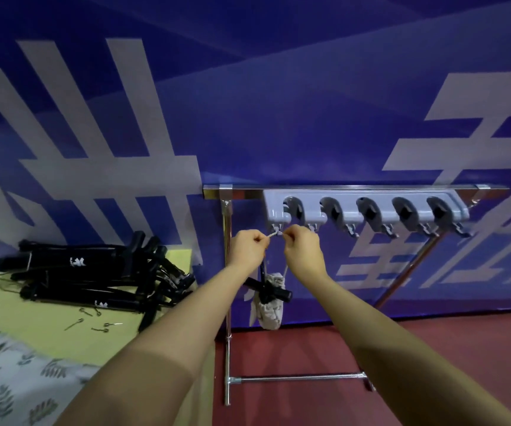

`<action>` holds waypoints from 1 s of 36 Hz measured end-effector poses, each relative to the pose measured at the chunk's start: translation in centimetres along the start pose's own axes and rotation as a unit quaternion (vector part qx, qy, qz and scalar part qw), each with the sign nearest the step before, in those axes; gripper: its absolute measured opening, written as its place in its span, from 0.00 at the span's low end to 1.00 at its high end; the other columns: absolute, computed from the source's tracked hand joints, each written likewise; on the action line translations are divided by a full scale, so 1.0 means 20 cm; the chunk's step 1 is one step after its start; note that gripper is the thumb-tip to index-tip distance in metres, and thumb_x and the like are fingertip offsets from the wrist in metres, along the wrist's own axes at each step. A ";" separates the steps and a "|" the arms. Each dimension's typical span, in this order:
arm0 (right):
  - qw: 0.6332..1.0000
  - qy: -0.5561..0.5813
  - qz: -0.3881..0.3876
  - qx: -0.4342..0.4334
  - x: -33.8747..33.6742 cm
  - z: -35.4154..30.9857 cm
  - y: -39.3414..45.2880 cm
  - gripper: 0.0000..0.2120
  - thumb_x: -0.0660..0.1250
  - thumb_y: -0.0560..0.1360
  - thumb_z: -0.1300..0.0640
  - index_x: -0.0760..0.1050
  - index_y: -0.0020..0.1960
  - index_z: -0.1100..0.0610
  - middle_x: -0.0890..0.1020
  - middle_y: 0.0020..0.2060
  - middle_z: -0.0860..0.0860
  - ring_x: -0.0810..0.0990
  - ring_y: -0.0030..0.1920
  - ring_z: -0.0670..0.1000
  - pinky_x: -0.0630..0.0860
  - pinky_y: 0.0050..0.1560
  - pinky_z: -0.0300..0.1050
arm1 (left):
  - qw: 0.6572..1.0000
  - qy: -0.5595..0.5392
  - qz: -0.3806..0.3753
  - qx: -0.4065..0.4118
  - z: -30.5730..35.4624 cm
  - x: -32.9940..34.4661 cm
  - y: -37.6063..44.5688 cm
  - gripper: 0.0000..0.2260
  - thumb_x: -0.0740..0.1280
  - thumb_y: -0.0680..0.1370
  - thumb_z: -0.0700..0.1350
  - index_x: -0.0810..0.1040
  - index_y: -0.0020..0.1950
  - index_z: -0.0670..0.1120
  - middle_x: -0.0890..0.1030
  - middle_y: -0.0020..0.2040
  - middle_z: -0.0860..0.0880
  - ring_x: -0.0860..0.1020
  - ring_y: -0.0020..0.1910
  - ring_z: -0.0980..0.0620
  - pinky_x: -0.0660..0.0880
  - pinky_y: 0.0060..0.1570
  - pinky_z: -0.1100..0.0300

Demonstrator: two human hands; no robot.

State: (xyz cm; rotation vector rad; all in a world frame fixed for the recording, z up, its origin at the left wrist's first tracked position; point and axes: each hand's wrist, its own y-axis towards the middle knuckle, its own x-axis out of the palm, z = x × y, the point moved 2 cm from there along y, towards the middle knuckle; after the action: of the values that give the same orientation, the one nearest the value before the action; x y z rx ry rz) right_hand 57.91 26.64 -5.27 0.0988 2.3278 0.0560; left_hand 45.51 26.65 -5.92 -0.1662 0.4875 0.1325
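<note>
Steel-tube stand (pixel 228 302) carrying grey plastic five-clamp rack (pixel 364 207). Pale fabric pouch (pixel 271 315) hangs below rack's left end. Left hand (pixel 248 249), right hand (pixel 301 245): fingers curled, each pinching thin white cord (pixel 272 234) under rack's leftmost hook (pixel 274 226). Likely risk: loop slips off hook, pouch drops.

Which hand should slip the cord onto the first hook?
Right, probably: right hand pinches the cord just under the hook; left hand holds it farther left.

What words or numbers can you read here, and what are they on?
Blue banner: big white Chinese characters, cut off by the picture's edges; none reads whole.
Black bundles: small white marks, too blurred to read.
Gray rack, string: no writing visible.
</note>
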 end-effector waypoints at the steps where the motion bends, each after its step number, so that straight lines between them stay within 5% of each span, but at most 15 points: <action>1: 1.000 -0.003 -0.011 0.003 0.01 0.01 0.00 0.08 0.56 0.79 0.64 0.74 0.48 0.63 0.79 0.46 0.59 0.75 0.44 0.61 0.67 0.36 0.49 | 1.000 0.009 0.000 -0.002 -0.02 0.01 0.00 0.07 0.67 0.76 0.40 0.83 0.40 0.41 0.84 0.41 0.41 0.82 0.42 0.43 0.79 0.49 0.47; 14: 0.998 -0.020 -0.050 0.037 0.09 0.01 -0.14 0.07 0.59 0.79 0.57 0.73 0.49 0.60 0.80 0.47 0.56 0.75 0.42 0.56 0.68 0.37 0.46 | 0.997 0.073 0.012 -0.009 -0.15 -0.12 -0.15 0.12 0.62 0.78 0.41 0.71 0.36 0.53 0.76 0.34 0.53 0.81 0.42 0.46 0.79 0.48 0.49; 22: 0.997 0.006 -0.072 -0.005 0.26 -0.21 -0.32 0.08 0.59 0.77 0.61 0.76 0.50 0.60 0.81 0.46 0.56 0.78 0.46 0.58 0.67 0.38 0.45 | 0.995 0.089 0.031 0.018 -0.33 -0.39 -0.33 0.05 0.62 0.77 0.39 0.74 0.43 0.47 0.79 0.39 0.46 0.80 0.44 0.43 0.77 0.48 0.51; 29: 0.993 0.022 -0.110 -0.038 0.56 -0.46 -0.60 0.08 0.60 0.74 0.63 0.77 0.45 0.56 0.82 0.43 0.55 0.80 0.46 0.57 0.76 0.46 0.50 | 0.995 0.078 0.055 0.001 -0.60 -0.77 -0.56 0.05 0.63 0.77 0.39 0.78 0.48 0.42 0.82 0.45 0.42 0.80 0.46 0.43 0.76 0.47 0.54; 36: 0.985 0.031 -0.154 -0.068 0.91 -0.67 -0.91 0.09 0.58 0.75 0.63 0.77 0.47 0.58 0.80 0.39 0.53 0.77 0.39 0.55 0.75 0.42 0.52 | 0.992 0.109 0.052 -0.036 -0.98 -1.13 -0.77 0.04 0.60 0.80 0.42 0.74 0.49 0.45 0.76 0.43 0.49 0.76 0.42 0.47 0.74 0.42 0.56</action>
State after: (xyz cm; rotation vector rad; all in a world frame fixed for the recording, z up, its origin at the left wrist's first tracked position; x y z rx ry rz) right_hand 34.74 10.07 -10.42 -0.3346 2.3672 0.0636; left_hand 19.34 5.82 -10.27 -0.2279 0.7101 0.2350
